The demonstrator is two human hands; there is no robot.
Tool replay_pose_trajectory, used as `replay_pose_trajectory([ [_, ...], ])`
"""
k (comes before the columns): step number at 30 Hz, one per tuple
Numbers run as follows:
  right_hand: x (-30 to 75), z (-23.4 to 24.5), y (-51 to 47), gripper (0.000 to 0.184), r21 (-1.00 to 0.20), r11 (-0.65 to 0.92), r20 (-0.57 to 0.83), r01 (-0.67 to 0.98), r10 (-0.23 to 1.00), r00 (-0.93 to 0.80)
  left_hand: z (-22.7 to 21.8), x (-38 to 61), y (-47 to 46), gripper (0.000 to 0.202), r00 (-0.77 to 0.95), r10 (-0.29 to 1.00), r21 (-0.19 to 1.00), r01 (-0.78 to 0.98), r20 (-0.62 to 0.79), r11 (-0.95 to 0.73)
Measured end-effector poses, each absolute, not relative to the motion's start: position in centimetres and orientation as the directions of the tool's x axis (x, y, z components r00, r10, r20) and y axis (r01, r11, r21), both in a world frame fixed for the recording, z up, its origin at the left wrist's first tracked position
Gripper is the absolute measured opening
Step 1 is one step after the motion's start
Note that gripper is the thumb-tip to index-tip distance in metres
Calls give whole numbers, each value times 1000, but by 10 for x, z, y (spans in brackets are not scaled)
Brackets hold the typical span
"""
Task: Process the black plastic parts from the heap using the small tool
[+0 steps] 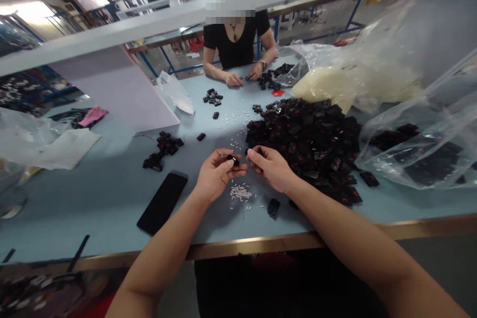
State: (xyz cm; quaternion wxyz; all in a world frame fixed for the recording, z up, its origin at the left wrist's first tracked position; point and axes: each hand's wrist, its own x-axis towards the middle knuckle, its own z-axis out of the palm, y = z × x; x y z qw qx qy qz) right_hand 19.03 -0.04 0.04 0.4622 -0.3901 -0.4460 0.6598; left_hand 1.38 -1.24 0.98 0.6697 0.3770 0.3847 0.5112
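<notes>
Plastic bag [449, 117] holds black parts [400, 136]; left grip [216, 175] pinches a black case [234, 160], right grip [274, 166] a dark piece [247, 151].

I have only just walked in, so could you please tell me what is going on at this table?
The person's left hand holds a small black piece, while the right hand pinches a small dark item beside it. Small white bits lie on the table just below, with a large pile of black parts to the right. Across the table, a co-worker appears to be handling similar dark pieces.
</notes>
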Motion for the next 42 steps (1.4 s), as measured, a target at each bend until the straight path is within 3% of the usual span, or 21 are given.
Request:
replay_pose_trajectory([
  [25, 187, -3, 2, 43, -981, -118, -79, -155, 968, -238, 18, 13, -13, 22, 112, 966, 905, -339, -234, 259],
  [36, 188, 0, 2, 44, -971, -103, -60, -216, 978, -197, 14, 11, -13, 21, 155, 973, 932, -293, -174, 213],
  [42, 185, 0, 3, 51, -929, -119, -87, -351, 991, -105, 13, 11, -12, 22, 158, 980, 942, -291, -123, 166],
])
